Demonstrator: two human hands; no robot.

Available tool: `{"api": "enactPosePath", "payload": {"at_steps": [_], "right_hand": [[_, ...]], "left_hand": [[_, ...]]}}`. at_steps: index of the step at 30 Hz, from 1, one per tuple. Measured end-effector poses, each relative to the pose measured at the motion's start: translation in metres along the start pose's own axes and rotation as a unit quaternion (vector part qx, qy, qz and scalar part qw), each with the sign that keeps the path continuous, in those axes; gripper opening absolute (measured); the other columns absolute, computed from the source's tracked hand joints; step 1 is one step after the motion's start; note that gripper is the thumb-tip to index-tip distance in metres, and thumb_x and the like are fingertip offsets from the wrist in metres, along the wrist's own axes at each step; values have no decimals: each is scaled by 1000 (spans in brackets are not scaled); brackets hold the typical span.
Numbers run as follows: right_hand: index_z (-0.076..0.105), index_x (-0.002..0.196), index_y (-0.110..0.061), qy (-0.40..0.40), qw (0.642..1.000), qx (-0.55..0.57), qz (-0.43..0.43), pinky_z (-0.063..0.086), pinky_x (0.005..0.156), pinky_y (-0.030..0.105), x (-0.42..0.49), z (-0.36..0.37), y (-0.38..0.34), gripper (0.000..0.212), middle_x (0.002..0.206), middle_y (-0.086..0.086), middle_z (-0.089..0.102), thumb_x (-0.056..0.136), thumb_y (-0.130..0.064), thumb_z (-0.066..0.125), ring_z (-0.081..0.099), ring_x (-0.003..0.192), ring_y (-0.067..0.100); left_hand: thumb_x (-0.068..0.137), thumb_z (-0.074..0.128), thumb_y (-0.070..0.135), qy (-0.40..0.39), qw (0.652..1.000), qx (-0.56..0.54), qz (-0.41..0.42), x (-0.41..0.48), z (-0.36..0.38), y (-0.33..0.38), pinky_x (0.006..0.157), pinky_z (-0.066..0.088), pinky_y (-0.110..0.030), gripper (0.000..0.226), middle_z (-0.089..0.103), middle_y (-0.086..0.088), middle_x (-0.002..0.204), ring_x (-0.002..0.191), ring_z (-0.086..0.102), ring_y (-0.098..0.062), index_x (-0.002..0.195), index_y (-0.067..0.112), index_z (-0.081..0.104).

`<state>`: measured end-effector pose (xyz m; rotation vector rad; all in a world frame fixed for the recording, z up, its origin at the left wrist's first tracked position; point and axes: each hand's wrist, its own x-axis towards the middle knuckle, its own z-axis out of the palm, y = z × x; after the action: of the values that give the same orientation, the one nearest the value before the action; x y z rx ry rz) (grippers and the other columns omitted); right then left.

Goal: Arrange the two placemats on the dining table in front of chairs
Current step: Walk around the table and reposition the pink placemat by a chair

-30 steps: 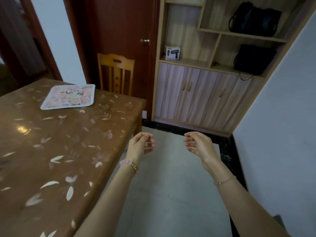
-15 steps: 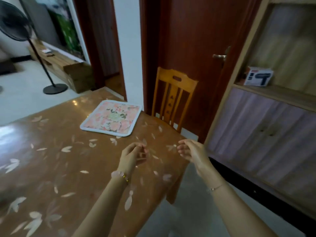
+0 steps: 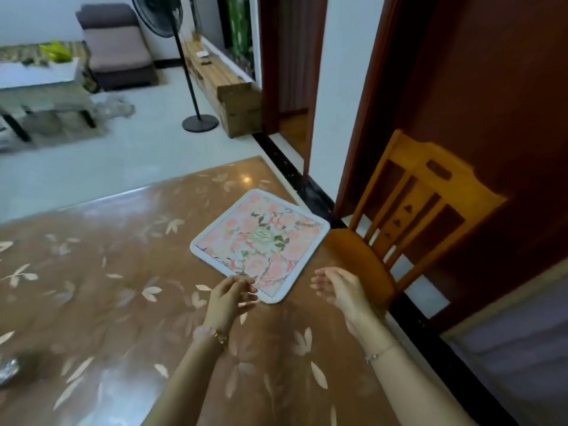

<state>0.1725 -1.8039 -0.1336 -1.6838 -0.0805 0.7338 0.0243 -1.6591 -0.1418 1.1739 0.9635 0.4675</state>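
A pink floral placemat point(image 3: 261, 242) with a white border lies flat on the brown leaf-patterned dining table point(image 3: 107, 302), turned at an angle, next to a wooden chair point(image 3: 408, 216). My left hand point(image 3: 229, 298) hovers at the mat's near edge, fingers loosely curled and empty. To the right of the mat's near corner my right hand point(image 3: 339, 290) floats above the table edge, fingers apart, holding nothing. Only one placemat is in view.
The chair stands at the table's right side before a dark red door point(image 3: 491, 87). Beyond the table are a standing fan point(image 3: 190, 72), a low wooden bench point(image 3: 227, 87), a sofa seat point(image 3: 116, 50) and a white coffee table point(image 3: 40, 84). A cabinet point(image 3: 522, 348) is at the right.
The view has swung left and come closer to the placemat and chair. Both hands have advanced over the table toward the mat, the left now at its near edge.
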Motion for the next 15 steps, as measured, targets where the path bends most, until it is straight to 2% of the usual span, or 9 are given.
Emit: {"api": "enactPosePath", "payload": {"at_steps": [3,5,7,9,12,14,15], "right_hand": [[68,88,-13,-8,1000,-4,15,54,62,18,37,24,0,21,86,5,70,94,-13,47,66,76,13],[67,88,-16,-21,999,-15,26,55,69,21,58,36,1,18,91,5,68,93,-14,49,65,80,13],[64,88,-22,-20,998,-38,39,53,85,34,78,41,4,15,98,2,66,92,-17,51,63,91,16],[61,101,-20,-4,997,-50,58,48,92,44,91,41,8,15,109,3,62,93,-17,49,60,101,21],[53,114,-18,31,996,-46,71,48,83,38,108,42,15,22,122,9,55,94,-12,48,54,103,22],[50,125,-13,36,996,-35,79,47,90,38,117,46,20,33,127,12,53,93,-9,50,52,104,22],[47,130,-9,31,995,-32,84,46,93,38,121,48,22,38,129,13,54,92,-7,50,52,105,22]], "left_hand": [[88,46,4,29,999,-8,-18,39,-15,-6,51,53,-22,25,66,3,58,52,63,-9,72,9,63],[87,47,3,57,998,-6,-30,61,-26,-10,56,53,-25,24,66,-3,67,62,62,-15,70,9,64],[85,49,3,77,997,6,-31,82,-36,-14,57,52,-25,22,64,-6,74,67,59,-17,69,9,63],[86,49,4,86,996,32,-24,100,-44,-17,54,50,-21,21,63,-7,77,69,57,-18,71,11,63],[87,49,5,99,991,87,-6,135,-54,-14,72,48,-29,17,64,-9,90,90,58,-26,81,11,63],[87,49,7,108,979,169,18,159,-62,-9,91,44,-38,19,63,-13,108,107,55,-28,98,7,65],[87,49,10,114,970,214,25,171,-66,-6,95,41,-37,25,62,-14,116,112,54,-28,107,6,63]]}}
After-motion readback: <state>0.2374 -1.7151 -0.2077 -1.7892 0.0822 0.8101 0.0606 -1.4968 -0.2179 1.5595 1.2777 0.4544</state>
